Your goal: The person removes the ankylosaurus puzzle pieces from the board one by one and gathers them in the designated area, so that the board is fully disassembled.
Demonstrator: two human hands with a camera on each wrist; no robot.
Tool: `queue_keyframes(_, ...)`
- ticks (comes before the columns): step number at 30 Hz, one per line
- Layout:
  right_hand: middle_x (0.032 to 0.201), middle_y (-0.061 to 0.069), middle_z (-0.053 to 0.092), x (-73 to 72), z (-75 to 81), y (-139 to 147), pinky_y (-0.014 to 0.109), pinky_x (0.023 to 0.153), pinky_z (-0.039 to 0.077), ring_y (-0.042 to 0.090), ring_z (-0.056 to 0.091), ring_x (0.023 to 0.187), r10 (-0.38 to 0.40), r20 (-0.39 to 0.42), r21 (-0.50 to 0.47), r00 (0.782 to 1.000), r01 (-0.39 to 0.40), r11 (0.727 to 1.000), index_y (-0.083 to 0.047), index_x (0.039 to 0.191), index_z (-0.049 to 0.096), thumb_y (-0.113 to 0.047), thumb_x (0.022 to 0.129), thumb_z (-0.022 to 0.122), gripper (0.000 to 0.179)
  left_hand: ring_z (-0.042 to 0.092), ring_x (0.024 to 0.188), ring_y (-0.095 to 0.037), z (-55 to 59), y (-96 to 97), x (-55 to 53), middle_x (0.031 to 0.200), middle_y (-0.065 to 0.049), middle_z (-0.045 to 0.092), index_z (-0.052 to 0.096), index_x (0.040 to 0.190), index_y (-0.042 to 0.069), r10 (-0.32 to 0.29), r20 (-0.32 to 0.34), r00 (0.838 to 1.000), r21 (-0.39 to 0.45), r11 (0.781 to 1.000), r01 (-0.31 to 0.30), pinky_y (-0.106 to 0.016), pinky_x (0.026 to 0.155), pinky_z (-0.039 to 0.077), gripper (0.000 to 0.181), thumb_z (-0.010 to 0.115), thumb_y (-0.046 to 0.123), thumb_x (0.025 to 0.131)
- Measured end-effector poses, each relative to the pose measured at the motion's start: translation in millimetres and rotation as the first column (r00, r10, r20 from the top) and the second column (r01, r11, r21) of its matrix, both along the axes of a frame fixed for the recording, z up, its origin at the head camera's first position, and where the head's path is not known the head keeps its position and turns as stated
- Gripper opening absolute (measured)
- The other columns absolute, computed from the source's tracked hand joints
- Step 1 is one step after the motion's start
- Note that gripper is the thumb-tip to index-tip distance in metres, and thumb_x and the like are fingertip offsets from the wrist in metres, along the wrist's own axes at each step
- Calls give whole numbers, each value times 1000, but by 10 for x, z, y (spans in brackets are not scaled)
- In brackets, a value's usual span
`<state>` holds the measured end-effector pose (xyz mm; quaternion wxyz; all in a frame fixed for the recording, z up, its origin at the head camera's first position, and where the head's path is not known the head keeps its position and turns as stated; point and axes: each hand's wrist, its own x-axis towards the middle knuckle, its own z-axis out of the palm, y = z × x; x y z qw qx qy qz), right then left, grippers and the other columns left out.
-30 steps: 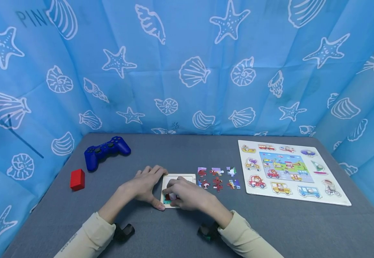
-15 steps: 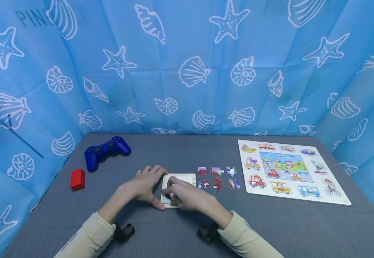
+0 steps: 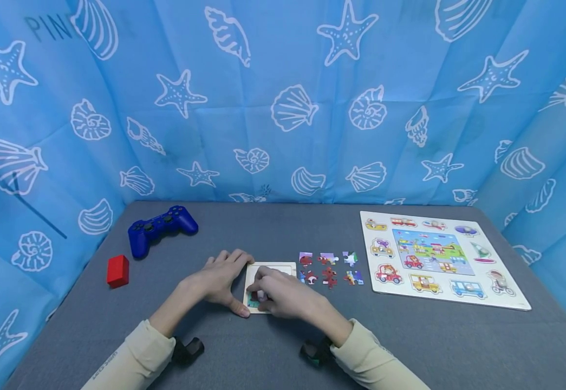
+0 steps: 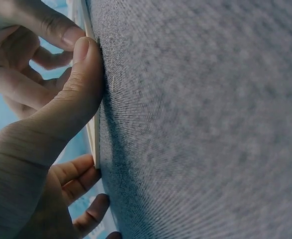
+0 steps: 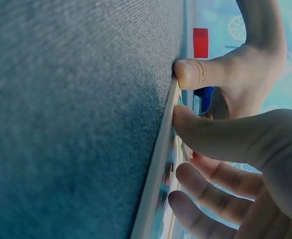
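A small square puzzle tray [image 3: 283,266] with a pale wooden rim lies on the table between both hands. My left hand [image 3: 224,281] holds its left side, thumb at the near left corner and fingers by the far left corner. Over the tray, my right hand [image 3: 283,292] pinches a jigsaw piece [image 3: 261,296] at the near left part; the fingers cover much of it. In the right wrist view, a thin piece edge [image 5: 185,151] shows by the fingertips. Several loose jigsaw pieces [image 3: 330,277], mostly red and purple, lie right of the tray in two rows.
At the right lies a white vehicle puzzle board [image 3: 380,281]. A blue game controller [image 3: 161,228] and a red block [image 3: 117,271] are at the left. The grey table [image 3: 263,352] ends at a blue shell-patterned curtain [image 3: 244,119].
My right fingers shift slightly over the near left part of the tray, and the piece beneath them changes angle a little. My left hand and the loose pieces stay in place.
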<state>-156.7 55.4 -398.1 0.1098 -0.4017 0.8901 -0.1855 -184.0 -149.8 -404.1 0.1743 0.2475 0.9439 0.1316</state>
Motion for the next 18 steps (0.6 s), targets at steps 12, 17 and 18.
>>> queue_keyframes(12,102,1,59,-12,0,4,19,74,45,4,47,84,15,21,-15,1000,-15,1000,-9,108,75,-14,86,83,24,44,125,-30,3,4,5,149,-3,45,42,149,18,8,1,1000,-14,1000,-8,-53,96,38,111,91,65,61)
queue_keyframes(17,106,1,58,-8,12,-4,18,75,46,4,47,87,20,61,-24,998,-18,1000,-9,107,75,-9,86,82,22,44,126,-30,3,0,9,150,-4,45,43,149,18,5,-3,1000,-12,1000,-5,-54,97,38,111,90,66,61)
queue_keyframes(18,107,2,58,-6,15,-6,18,76,46,5,47,88,22,64,-24,998,-20,999,-9,107,75,-8,87,81,21,44,127,-31,3,-1,9,150,-4,45,42,149,17,5,-3,1000,-12,1000,-5,-55,97,38,111,90,66,61)
